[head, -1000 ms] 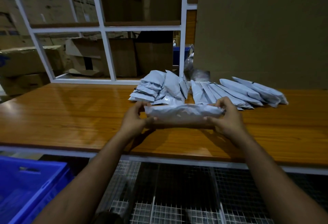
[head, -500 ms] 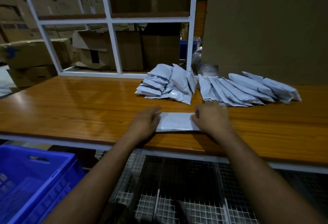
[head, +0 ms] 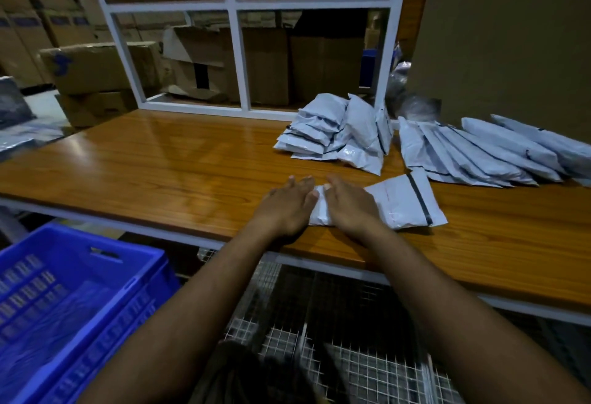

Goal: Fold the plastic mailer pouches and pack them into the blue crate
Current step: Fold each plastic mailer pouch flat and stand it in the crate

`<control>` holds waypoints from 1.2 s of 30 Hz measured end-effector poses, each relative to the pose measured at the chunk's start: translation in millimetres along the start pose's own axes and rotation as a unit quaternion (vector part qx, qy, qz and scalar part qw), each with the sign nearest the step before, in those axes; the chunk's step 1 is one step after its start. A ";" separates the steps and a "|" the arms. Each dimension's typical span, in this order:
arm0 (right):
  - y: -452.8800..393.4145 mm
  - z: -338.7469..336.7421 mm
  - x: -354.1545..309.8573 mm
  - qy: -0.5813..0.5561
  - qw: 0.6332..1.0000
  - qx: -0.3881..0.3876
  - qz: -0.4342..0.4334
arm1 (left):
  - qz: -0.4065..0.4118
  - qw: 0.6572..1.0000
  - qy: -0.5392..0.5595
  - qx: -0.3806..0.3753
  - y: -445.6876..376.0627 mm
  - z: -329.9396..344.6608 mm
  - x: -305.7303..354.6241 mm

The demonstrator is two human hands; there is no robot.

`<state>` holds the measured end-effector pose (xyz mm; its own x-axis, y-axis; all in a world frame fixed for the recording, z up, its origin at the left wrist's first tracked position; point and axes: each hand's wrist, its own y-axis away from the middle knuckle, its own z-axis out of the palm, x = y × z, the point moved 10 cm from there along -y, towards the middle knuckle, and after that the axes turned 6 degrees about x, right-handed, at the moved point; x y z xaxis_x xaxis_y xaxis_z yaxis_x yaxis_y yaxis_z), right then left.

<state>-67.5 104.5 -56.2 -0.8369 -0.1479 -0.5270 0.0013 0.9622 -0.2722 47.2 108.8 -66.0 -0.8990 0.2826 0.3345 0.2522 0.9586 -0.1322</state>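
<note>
I am looking down at the wooden tabletop (head: 179,160), where both hands are lying flat, fingers straight, side by side on one grey mailer pouch (head: 396,203). My left hand (head: 289,203) is pressing its left end, and my right hand (head: 347,205) is pressing just beside it; the pouch's flap with a dark strip is sticking out toward 3 o'clock. At 12 o'clock a heap of folded pouches (head: 335,130) is sitting, and at 2 o'clock a fanned row of long pouches (head: 473,151) is lying. The blue crate (head: 76,279) is standing below the tabletop at 8 o'clock, well apart from the hands.
</note>
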 end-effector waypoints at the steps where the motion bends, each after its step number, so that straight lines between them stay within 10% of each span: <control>1: 0.7 7.0 -5.1 0.052 0.998 -0.013 -0.016 | -0.009 1.000 0.022 0.020 -0.6 -4.7 -4.2; 7: -4.9 18.7 3.5 0.271 0.961 -0.048 0.009 | -0.014 0.980 0.117 0.159 6.4 -18.4 -18.0; 16: 4.7 1.3 10.7 0.057 0.995 -0.080 -0.001 | 0.000 0.990 -0.125 0.068 3.4 -5.5 -3.7; 25: 9.2 -6.3 32.8 0.252 0.964 -0.072 -0.035 | -0.005 0.999 0.010 -0.034 9.1 1.6 -17.7; 36: 15.2 -12.5 34.8 0.200 0.978 -0.042 -0.040 | 0.042 0.995 -0.030 0.088 -7.4 3.8 36.6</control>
<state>-103.4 116.8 -68.6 -0.9798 -0.1385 -0.1440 -0.1039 0.9689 -0.2247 11.0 111.9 -56.4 -0.8982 0.3546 0.2597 0.2665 0.9092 -0.3198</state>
